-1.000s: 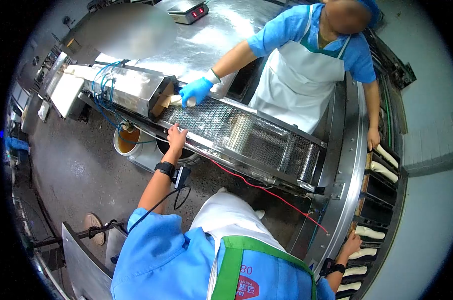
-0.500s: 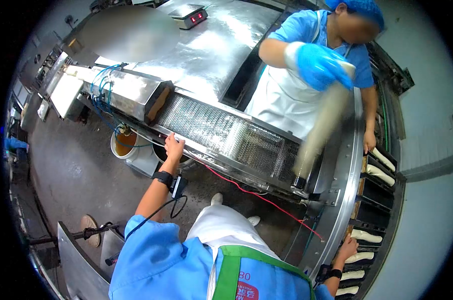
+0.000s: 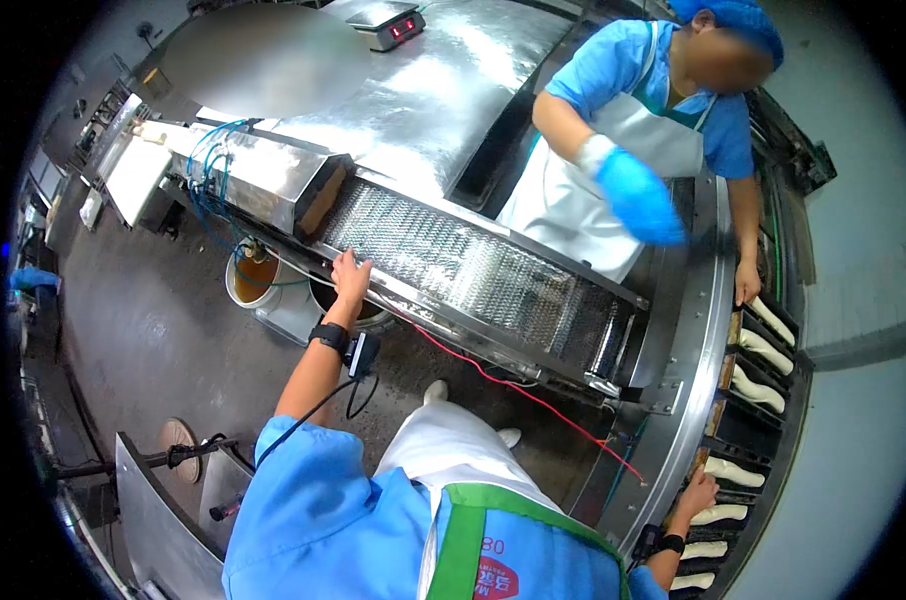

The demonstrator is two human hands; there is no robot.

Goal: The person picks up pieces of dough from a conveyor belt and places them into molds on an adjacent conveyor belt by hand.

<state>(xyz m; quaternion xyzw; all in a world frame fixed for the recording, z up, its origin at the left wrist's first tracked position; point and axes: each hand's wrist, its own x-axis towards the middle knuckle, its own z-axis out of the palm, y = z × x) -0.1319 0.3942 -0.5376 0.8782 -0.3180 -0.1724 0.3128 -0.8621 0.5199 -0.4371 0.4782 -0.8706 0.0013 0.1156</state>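
Note:
My left hand (image 3: pixel 350 278) rests on the near side rail of a metal mesh conveyor (image 3: pixel 453 260), its fingers apart and nothing held. At the lower right, my right hand (image 3: pixel 698 493) has its fingers bent over the edge of a dark slotted tray (image 3: pixel 745 432). Close by, a pale dough strip (image 3: pixel 735 472) lies in a slot, with several more below it. Farther up the tray is another dough strip (image 3: pixel 757 388). Across the conveyor, a co-worker's blue-gloved hand (image 3: pixel 641 200) hangs, blurred, over its end; the co-worker's bare hand (image 3: pixel 747 283) touches the tray's upper part.
A curved metal rail (image 3: pixel 711 330) separates the conveyor from the trays. Beneath the conveyor stand a bucket of amber liquid (image 3: pixel 255 277) and a trailing red cable (image 3: pixel 493 380). A digital scale (image 3: pixel 391 27) sits on the steel table (image 3: pixel 453 90) behind.
The co-worker's gloved hand has dropped lower, and the long dough strip it held is no longer in it. One more strip lies in the upper tray. My hands have barely moved.

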